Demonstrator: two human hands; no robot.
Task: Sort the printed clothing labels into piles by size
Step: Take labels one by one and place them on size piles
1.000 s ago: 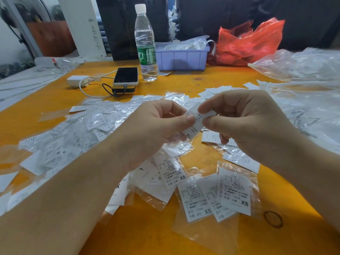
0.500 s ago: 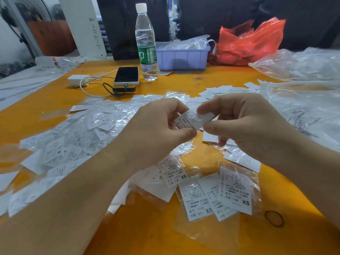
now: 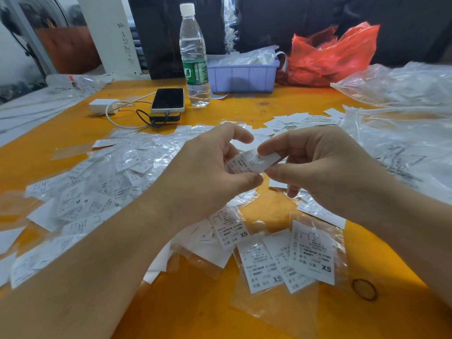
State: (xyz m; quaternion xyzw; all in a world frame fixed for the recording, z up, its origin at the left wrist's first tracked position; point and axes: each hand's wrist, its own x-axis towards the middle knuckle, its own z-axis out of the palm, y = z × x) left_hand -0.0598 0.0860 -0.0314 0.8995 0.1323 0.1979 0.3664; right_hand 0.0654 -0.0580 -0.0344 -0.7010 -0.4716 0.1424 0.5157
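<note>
head view: both hands pinch one label (image 3: 253, 161) above the table's middle, the right hand (image 3: 325, 172) clamping its 3 o'clock end between thumb and forefinger, the left hand (image 3: 208, 177) holding the 9 o'clock end between thumb and curled fingers. a second ago the label hung nearly upright between the fingertips with its lower end showing; now it has been turned to lie almost level, printed face up toward the camera, the hands staying close together. that reads as the person bringing the print round to check the size, so the sorting of this one is not yet decided; its size mark is too small to tell here. at 6 o'clock from the grip lies the xs pile (image 3: 288, 263) in clear sleeves, with another xs label (image 3: 230, 228) just at its 10 o'clock. at 9 o'clock spreads the unsorted heap (image 3: 102, 189) with m, s and l showing. at 12 o'clock stand a bottle (image 3: 195, 57), a phone (image 3: 168, 100) and a bin (image 3: 242, 74). a rubber band (image 3: 364, 289) lies at 5 o'clock.
</note>
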